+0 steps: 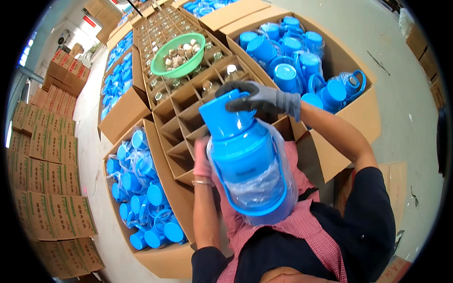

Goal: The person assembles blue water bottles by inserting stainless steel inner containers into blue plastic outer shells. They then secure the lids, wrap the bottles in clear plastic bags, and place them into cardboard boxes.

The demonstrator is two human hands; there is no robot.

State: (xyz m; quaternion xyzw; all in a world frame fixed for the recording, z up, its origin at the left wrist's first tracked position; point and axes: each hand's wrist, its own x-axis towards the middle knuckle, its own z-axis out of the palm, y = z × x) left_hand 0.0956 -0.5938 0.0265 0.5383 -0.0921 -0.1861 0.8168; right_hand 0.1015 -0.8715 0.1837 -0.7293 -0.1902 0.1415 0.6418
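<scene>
A large blue thermos flask (pixel 247 165) stands tilted in front of my chest, its lower part wrapped in a clear plastic bag. A blue cup lid (pixel 224 118) covers its top. My right hand (pixel 252 99), in a dark grey glove, is closed over that lid from above. My left hand (pixel 202 160), in a pink glove, is at the flask's left side; it is blurred and its fingers are hidden behind the flask. Just beyond my hands is a divided carton (pixel 181 125) with glass liners in some cells.
A green bowl (pixel 165 70) of small light and brown pieces rests on the dividers. Open cartons of blue flask parts stand to the left (pixel 181 207) and right (pixel 365 106). Stacked brown boxes (pixel 52 165) line the far left. A carton flap (pixel 330 153) juts near my right arm.
</scene>
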